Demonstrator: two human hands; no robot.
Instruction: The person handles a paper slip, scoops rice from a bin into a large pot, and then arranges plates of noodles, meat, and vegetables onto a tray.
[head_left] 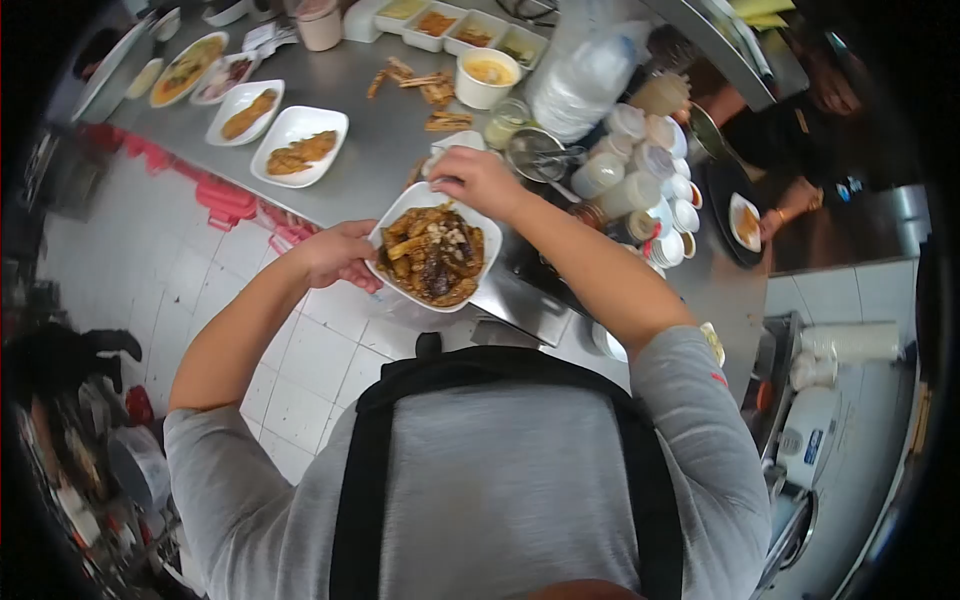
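"By the near edge of the counter (375,130), what does the left hand (340,255) hold?"
"It grips the white bowl (490,238) of food (430,255); over its far rim, the right hand (478,182) has fingers bunched."

"Steel counter (375,130), left part?"
"White dishes (297,122), two, side by side, each bearing browned food (305,152)."
"Far edge?"
"White trays (420,40), four, in a row; pinkish container (320,27), one, to their left."
"Nearer than the trays?"
"White tub (485,97), one, yellowish contents; brown strips (437,92), loose, just beside it."
"Right part?"
"Plastic bag (583,95), clear; bottles (600,175), several, clustered."
"Floor?"
"White tiles (310,335)."
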